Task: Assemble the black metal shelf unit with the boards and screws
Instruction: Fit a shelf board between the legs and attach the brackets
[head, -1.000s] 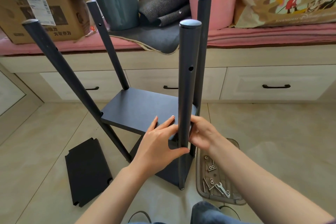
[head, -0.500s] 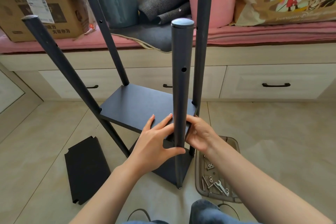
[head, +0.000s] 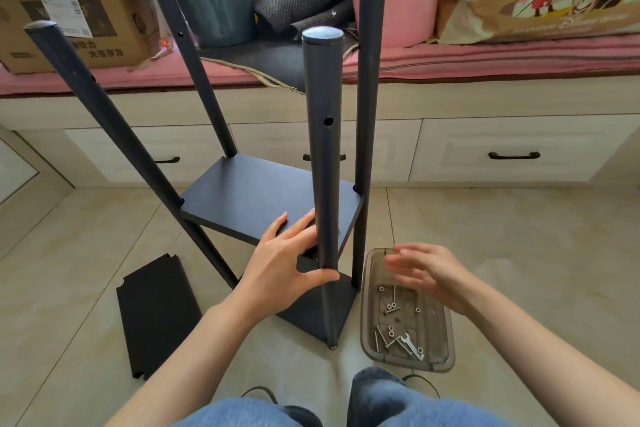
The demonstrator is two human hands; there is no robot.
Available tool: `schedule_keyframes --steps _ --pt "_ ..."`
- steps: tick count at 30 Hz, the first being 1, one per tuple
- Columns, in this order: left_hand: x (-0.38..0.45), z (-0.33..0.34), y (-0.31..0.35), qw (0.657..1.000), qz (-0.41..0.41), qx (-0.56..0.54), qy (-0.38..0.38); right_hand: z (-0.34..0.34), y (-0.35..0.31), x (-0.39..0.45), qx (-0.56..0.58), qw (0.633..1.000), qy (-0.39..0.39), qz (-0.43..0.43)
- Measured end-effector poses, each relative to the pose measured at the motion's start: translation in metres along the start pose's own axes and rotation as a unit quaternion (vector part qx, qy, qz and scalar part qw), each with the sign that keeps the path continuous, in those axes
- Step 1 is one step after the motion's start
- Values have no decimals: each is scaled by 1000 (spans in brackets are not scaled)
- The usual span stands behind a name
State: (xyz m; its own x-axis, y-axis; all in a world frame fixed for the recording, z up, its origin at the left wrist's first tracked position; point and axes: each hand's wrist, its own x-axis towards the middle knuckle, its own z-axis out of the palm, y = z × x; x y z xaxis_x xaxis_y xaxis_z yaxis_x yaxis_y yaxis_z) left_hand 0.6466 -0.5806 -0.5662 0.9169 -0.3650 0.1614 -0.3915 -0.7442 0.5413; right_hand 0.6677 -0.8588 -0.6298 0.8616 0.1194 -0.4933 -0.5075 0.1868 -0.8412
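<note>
Shelf unit (head: 263,204) standing on tiled floor, partly assembled; left hand on near post, right hand free

Four black posts upright, two boards fitted: upper board (head: 256,198) mid-height, lower board (head: 311,308) at floor level. Left hand (head: 287,267) grips near post (head: 323,163), thumb wrapped across its front, fingers lying on the upper board's near edge. Right hand (head: 426,270) motion-blurred, fingers extended and relaxed, holding nothing, hovering over far end of clear plastic tray (head: 446,340) just right of the unit. Tray holds screws (head: 389,307) and a small wrench (head: 412,345). Spare board (head: 156,315) flat on floor, left of the unit. Drawers and pink-cushioned bench at far side
</note>
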Motion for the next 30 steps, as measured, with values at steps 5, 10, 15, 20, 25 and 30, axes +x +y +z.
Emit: schedule_keyframes --steps 5,10,15,20,25,30 --pt "-2 -3 9 1000 -4 -11 1 -31 63 9 -229 970 52 57" --pt "-1 -6 13 999 -1 -42 8 -28 111 38 -462 885 35 50" --pt "-3 -7 12 999 -17 -47 6 -27 139 64 -575 816 28 58" --pt "-1 -7 16 997 -34 -62 -18 -30 151 79 -674 737 -9 45" --pt "-1 -8 21 996 -45 -70 -23 -34 155 90 -741 670 -23 16" --pt "-1 -6 19 997 -35 -72 -23 -55 139 102 -770 637 -20 -15"
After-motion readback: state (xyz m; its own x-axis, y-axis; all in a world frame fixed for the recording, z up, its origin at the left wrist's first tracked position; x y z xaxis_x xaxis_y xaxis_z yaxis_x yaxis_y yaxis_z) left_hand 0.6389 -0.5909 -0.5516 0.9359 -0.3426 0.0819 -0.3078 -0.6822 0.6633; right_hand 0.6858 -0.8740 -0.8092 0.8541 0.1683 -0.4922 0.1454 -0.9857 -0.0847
